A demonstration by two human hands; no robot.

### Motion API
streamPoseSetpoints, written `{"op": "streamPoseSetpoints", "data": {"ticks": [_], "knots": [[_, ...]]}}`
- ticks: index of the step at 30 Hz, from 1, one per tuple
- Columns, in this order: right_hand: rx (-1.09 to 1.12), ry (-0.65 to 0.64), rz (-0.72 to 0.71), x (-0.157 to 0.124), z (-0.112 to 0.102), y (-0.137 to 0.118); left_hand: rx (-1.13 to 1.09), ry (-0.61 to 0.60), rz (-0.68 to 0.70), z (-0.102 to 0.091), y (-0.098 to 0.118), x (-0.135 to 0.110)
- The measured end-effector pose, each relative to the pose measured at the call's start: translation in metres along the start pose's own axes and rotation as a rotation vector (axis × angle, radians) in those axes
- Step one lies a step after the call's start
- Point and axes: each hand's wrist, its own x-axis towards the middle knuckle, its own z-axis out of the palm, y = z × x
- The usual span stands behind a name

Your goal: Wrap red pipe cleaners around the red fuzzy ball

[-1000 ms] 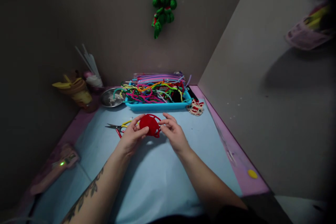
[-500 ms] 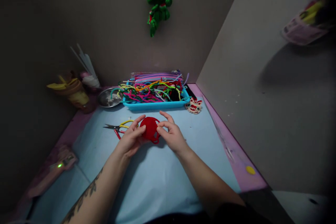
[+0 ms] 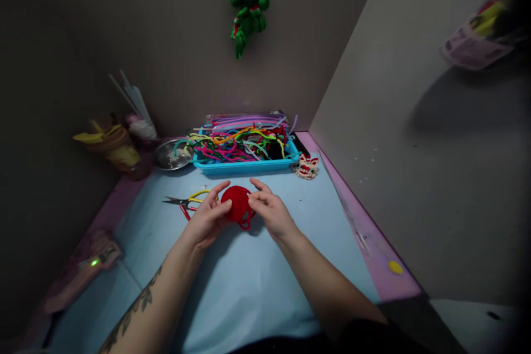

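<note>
A round red piece (image 3: pixel 235 202), fuzzy like pipe cleaner, with thin loops along its right and lower edge, is held up over the blue-covered table. My left hand (image 3: pixel 211 218) grips its left side, thumb on the front face. At its right edge, my right hand (image 3: pixel 269 208) pinches one of the red loops between thumb and forefinger, other fingers raised. The fingers behind the piece are hidden. Scissors (image 3: pixel 182 202) with one yellow and one red handle lie open just left of my left hand, partly covered by it.
A blue tray (image 3: pixel 249 167) of coloured pipe cleaners stands behind my hands, a metal bowl (image 3: pixel 166 156) to its left. A lion-face piece (image 3: pixel 306 167) lies at its right. A pink glue gun (image 3: pixel 91 268) with a green light rests at left. Green figures (image 3: pixel 249 5) hang on the wall.
The red piece has turned slightly, and its lower loop sits a little lower. My right fingers have drawn closer together at its edge. Both hands keep their hold.
</note>
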Motion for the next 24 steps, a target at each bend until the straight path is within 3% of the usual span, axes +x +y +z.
{"op": "streamPoseSetpoints", "data": {"ticks": [10, 14, 19, 24], "knots": [[-0.128, 0.028, -0.073, -0.001, -0.003, 0.002, -0.089, 0.032, -0.069, -0.003, -0.002, 0.004], [-0.363, 0.121, -0.24, -0.005, -0.004, -0.007, -0.16, 0.066, -0.076, -0.004, -0.001, 0.005], [-0.577, 0.135, -0.397, -0.006, -0.005, -0.009, -0.169, 0.068, -0.081, -0.003, -0.001, 0.005], [-0.532, 0.01, -0.43, -0.004, -0.006, -0.005, -0.137, 0.093, -0.071, -0.001, -0.003, 0.005]]}}
